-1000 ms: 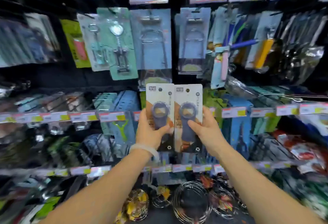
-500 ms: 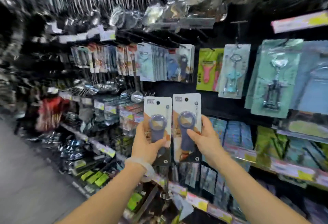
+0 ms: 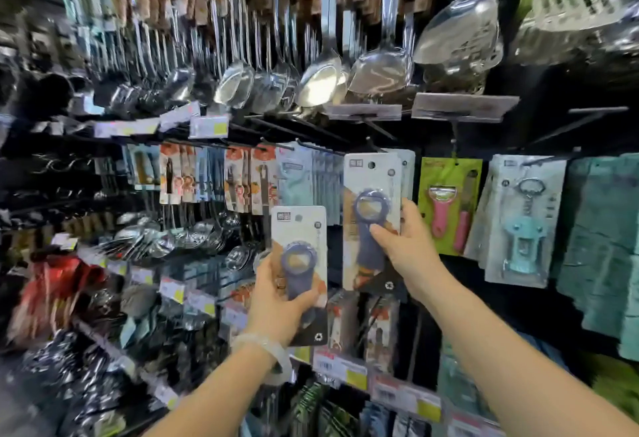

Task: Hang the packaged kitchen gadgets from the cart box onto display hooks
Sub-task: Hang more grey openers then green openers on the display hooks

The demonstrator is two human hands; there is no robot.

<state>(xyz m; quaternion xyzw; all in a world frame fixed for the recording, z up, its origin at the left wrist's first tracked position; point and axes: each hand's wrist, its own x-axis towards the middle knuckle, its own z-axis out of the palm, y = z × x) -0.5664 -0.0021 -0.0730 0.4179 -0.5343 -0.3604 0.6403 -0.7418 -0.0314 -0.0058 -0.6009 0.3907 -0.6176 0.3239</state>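
1. Blue plastic bottle openers sit on two white cards, one in each hand.
2. Left hand: its fingers are closed around the lower half of the lower opener card, thumb pressed on the front of the blue handle. A pale bracelet circles that wrist.
3. Right hand: its fingers pinch the right edge of the raised opener card, thumb on the front just under the opener's ring. This card stands higher than the left one and to its right, upright, its top edge close below a black display hook.
4. Whether the hang hole of the raised card is on the hook cannot be told.
5. Just right of the right-hand fingers hangs a green peeler card with pink tools; further right, a corkscrew card.
6. Left of the raised card, level with its top, hang rows of pale blue cards.
7. Above both hands hang steel ladles, blurred.
8. Below the hands runs a shelf edge with price labels.
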